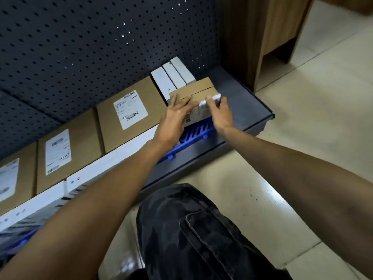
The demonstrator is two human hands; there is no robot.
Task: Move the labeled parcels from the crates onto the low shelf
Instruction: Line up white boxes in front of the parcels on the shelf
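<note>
both hands meet at the centre of the frame on a brown cardboard parcel [198,88] with a white label on the face turned toward the camera. the left hand [176,115] lies with fairly straight fingers across the parcel's top and left side, while the right hand [221,114] grips its right front corner, fingertips hooked over the top edge. the parcel sits just above a blue crate [198,130], whose slatted wall shows below it; the left wrist and forearm cross in front of the crate and hide much of it, so whether the parcel rests on the crate or is lifted free cannot be told. all this is at the right end of the low shelf [252,106], a dark grey deck backed by a pegboard panel [80,47]. just behind the parcel three slim white boxes [173,77] stand side by side against the panel. to the left, flat labeled parcels [129,110] run in a row toward the left edge of the frame, with long white boxes [131,146] lying along the shelf front before them. a second blue crate [20,241] peeks in at lower left. a wooden cabinet [262,37] stands at upper right on the pale tiled floor [302,142], and a knee in dark jeans [191,229] fills the bottom centre.
</note>
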